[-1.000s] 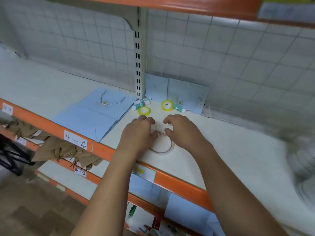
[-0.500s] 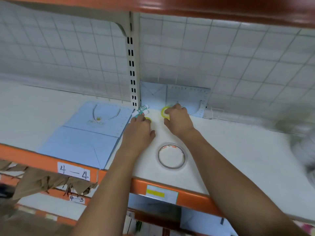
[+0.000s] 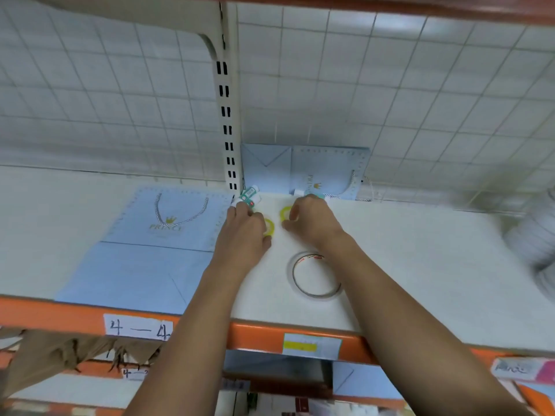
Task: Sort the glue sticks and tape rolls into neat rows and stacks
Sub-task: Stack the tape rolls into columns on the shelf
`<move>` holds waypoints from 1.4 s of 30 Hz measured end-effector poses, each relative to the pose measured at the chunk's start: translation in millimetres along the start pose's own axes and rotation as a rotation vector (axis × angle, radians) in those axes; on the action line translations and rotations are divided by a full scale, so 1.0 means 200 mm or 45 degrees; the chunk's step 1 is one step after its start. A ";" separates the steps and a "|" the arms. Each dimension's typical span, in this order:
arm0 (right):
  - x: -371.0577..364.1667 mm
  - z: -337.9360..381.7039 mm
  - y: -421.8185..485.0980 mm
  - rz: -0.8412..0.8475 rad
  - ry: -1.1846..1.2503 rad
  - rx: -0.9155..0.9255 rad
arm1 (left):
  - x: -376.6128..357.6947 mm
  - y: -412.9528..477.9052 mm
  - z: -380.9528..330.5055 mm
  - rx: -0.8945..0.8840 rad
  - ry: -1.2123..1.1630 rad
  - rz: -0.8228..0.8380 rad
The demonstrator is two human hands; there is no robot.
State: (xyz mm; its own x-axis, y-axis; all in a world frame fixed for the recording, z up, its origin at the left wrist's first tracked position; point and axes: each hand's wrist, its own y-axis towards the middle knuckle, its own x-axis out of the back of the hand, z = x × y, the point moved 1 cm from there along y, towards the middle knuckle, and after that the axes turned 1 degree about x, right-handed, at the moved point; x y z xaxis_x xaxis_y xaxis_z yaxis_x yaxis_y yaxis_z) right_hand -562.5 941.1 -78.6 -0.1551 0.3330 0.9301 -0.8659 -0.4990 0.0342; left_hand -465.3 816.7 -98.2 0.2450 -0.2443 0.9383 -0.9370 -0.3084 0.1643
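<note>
Two glue sticks (image 3: 250, 196) with green labels lie by the shelf upright. My left hand (image 3: 242, 235) lies over a yellow tape roll (image 3: 269, 228), its fingertips touching the nearer glue stick; whether they grip it is hidden. My right hand (image 3: 313, 225) pinches a second yellow tape roll (image 3: 284, 212), one finger curled into its ring and the thumb just below. Another glue stick (image 3: 320, 195) peeks out behind that hand. A larger clear tape roll (image 3: 316, 275) lies flat nearer the shelf's front edge, touched by neither hand.
Flat pale blue gift bags (image 3: 156, 244) cover the shelf on the left, and more bags (image 3: 327, 172) lean on the wire grid at the back. The orange shelf edge (image 3: 255, 337) runs across the front. A blurred white object (image 3: 537, 247) sits at the right.
My view has moved closer. The right hand has curled onto the right yellow roll, and the left hand has settled over the left yellow roll by the glue sticks.
</note>
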 end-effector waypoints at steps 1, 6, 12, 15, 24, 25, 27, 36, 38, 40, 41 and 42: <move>0.01 0.00 -0.02 -0.003 0.037 -0.003 | 0.00 -0.01 0.00 -0.009 -0.040 0.006; 0.10 0.01 -0.15 -0.045 0.149 0.043 | 0.04 -0.03 -0.02 -0.053 -0.177 0.042; 0.22 -0.17 -0.47 -0.217 0.163 -0.053 | 0.09 -0.09 -0.23 -0.218 -0.352 0.034; 0.30 -0.31 -0.63 -0.259 0.132 -0.157 | 0.05 -0.13 -0.42 -0.367 -0.384 0.102; 0.55 -0.84 -1.21 -0.413 0.160 -0.548 | -0.12 -0.31 -1.18 -0.759 -0.443 0.274; 0.58 -0.91 -1.28 -0.438 0.162 -0.586 | -0.14 -0.34 -1.28 -0.793 -0.456 0.281; 0.65 -1.05 -1.42 -0.479 0.169 -0.650 | -0.18 -0.41 -1.48 -0.857 -0.486 0.298; 0.92 -1.75 -1.96 -0.526 0.098 -0.734 | -0.41 -0.67 -2.34 -0.944 -0.523 0.388; 0.97 -1.87 -2.01 -0.521 0.092 -0.716 | -0.45 -0.69 -2.48 -0.932 -0.516 0.390; 1.00 -1.96 -2.03 -0.511 0.092 -0.700 | -0.48 -0.70 -2.58 -0.907 -0.521 0.399; 1.01 -2.00 -2.03 -0.498 0.094 -0.690 | -0.49 -0.70 -2.61 -0.891 -0.517 0.399; 1.03 -2.04 -2.03 -0.484 0.099 -0.678 | -0.50 -0.70 -2.64 -0.878 -0.508 0.395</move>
State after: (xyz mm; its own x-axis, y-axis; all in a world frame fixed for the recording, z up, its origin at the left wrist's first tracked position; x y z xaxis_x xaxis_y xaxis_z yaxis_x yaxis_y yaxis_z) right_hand -436.4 1538.4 -50.4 0.1916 0.4748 0.8590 -0.9809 0.1223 0.1512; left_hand -490.8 1370.4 -53.8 -0.0996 -0.5706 0.8151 -0.8865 0.4229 0.1877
